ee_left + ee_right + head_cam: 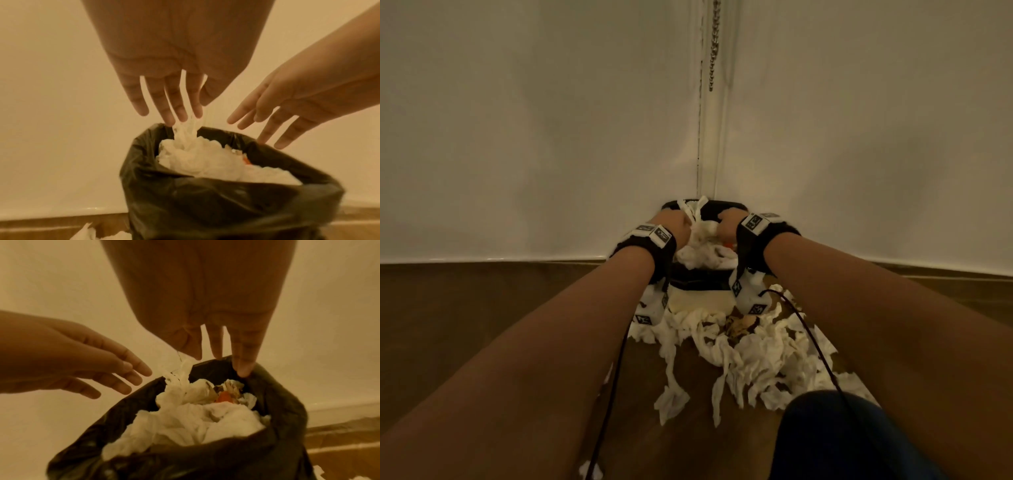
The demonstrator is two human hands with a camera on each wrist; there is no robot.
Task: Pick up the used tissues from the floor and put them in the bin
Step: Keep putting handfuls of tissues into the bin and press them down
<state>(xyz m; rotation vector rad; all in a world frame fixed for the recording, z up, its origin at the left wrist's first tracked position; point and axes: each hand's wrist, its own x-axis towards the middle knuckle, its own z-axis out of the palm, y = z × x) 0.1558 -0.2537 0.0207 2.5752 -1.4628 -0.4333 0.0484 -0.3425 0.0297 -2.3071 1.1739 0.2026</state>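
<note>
The bin (722, 207), lined with a black bag (226, 203), stands in the wall corner, heaped with white tissues (205, 162). Both hands hover over its mouth. My left hand (180, 113) points straight fingers down, and a thin tissue strand (185, 129) trails from between them into the heap. My right hand (222, 356) also has straight fingers, one fingertip touching the bag rim (277, 402). In the head view the left hand (674, 228) and right hand (727, 226) flank the tissue heap (705, 253). Several more tissues (756, 356) lie on the floor before the bin.
White walls meet behind the bin, with a bead chain (714, 44) hanging in the corner. The floor (482, 308) is brown wood. A brownish scrap (743, 323) lies among the floor tissues, an orange item (224, 399) inside the bin. My dark-clad knee (835, 438) is at the lower right.
</note>
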